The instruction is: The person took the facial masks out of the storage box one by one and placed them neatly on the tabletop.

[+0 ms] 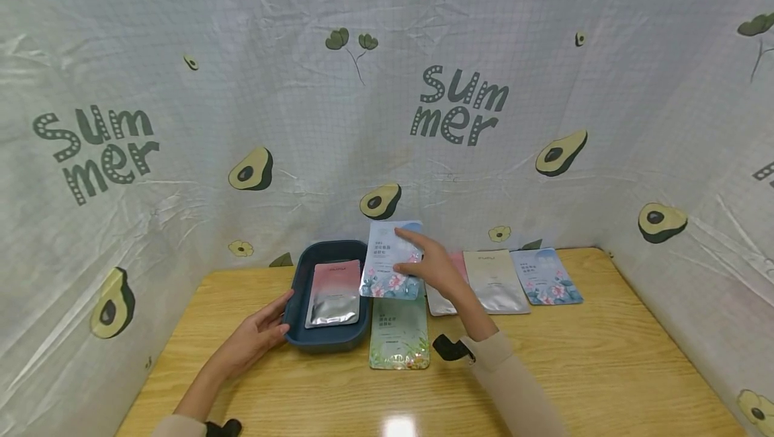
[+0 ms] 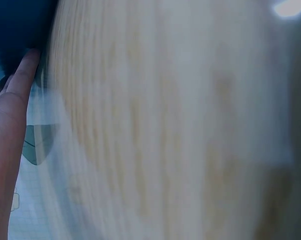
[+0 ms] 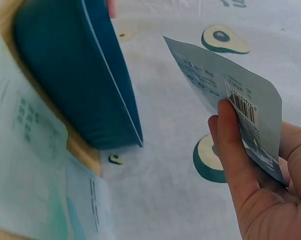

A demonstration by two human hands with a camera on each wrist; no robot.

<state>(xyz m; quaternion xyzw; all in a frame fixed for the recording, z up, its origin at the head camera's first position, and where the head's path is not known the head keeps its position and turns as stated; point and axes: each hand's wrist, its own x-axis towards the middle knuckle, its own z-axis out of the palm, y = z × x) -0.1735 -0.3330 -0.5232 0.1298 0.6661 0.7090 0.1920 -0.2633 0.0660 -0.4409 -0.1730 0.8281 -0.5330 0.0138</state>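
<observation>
My right hand (image 1: 440,270) pinches a pale blue sheet mask packet (image 1: 382,259) with pink flowers, raised over the right rim of a dark blue bin (image 1: 326,341). In the right wrist view, its back with a barcode (image 3: 243,107) shows between thumb and fingers. Inside the bin lies a pink and silver packet (image 1: 334,289). With its fingers extended, my left hand (image 1: 254,339) touches the bin's left side; the left wrist view catches only part of that hand (image 2: 10,110). A green packet (image 1: 399,337) lies on the table right of the bin, its top hidden by the held packet.
Along the back right of the wooden table (image 1: 605,356) lie a cream and silver packet (image 1: 496,282), another blue flowered packet (image 1: 547,277) and a pink and silver one (image 1: 440,302) partly behind my right hand. A printed cloth (image 1: 314,114) hangs behind and at both sides.
</observation>
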